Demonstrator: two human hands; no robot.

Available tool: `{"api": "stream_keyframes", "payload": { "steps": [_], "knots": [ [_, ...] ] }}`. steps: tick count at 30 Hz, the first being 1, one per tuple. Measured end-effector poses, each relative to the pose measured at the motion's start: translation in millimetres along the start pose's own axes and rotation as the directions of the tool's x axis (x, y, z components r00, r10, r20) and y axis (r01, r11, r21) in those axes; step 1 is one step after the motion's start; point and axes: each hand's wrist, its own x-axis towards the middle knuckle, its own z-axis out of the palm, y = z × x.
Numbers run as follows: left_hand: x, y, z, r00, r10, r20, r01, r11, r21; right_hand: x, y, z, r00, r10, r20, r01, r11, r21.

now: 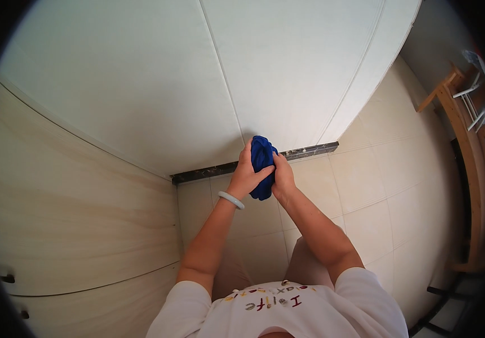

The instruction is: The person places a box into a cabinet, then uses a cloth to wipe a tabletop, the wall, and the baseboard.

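Between my two hands is a bunched blue cloth (262, 155), held out in front of me over the tiled floor, close to the white panelled wall. My left hand (244, 176) grips its left side, with the thumb laid across the front of the folds; a pale bangle (231, 199) circles that wrist. On the cloth's right side, my right hand (283, 176) is closed with the thumb pressed against it. The fingers behind the cloth are partly hidden.
The white wall (141, 84) rises ahead, with a dark baseboard (208, 172) along its foot. Wooden cabinet fronts (84, 214) with small dark knobs stand at the left. At the right is a wooden-framed piece of furniture (468, 152) with a white rack (470, 107) by it.
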Motion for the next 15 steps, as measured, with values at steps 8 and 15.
{"api": "stream_keyframes", "payload": {
  "steps": [8, 15],
  "knots": [
    [6, 7, -16, 0.993, -0.013, -0.114, 0.008, 0.999, -0.044, -8, -8, 8, 0.976, 0.011, 0.217, -0.007, 1.0, -0.02],
    [7, 13, -14, 0.992, -0.017, -0.128, -0.011, 0.977, -0.212, -12, -17, 10, 0.959, -0.027, 0.283, 0.035, 0.999, -0.023]
  ]
}}
